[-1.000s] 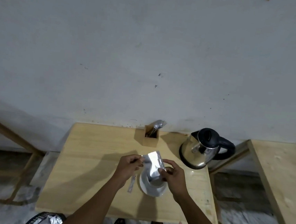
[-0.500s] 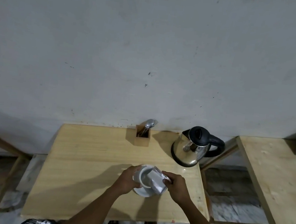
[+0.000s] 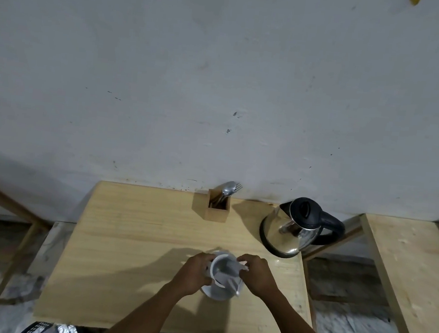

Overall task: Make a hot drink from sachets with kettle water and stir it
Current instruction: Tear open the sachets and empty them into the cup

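White cup (image 3: 216, 266) on saucer (image 3: 215, 294), upright, gripped at its left wall; silver sachet (image 3: 230, 268) tilted mouth-down into it, pinched at its right end. Steel kettle (image 3: 291, 231), lid closed, beyond the right-hand grip.

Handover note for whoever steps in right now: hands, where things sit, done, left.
Left hand: gripping the white cup by its side, on the saucer.
Right hand: tipping a silver sachet into the cup.
Kettle: lid shut, at the table's far right corner. Spoon and fork stand in the wooden holder at the back edge.
Done: sachet opened, being emptied; how much has gone in cannot be seen.
Left: any further sachet, pour kettle water, take spoon, stir.
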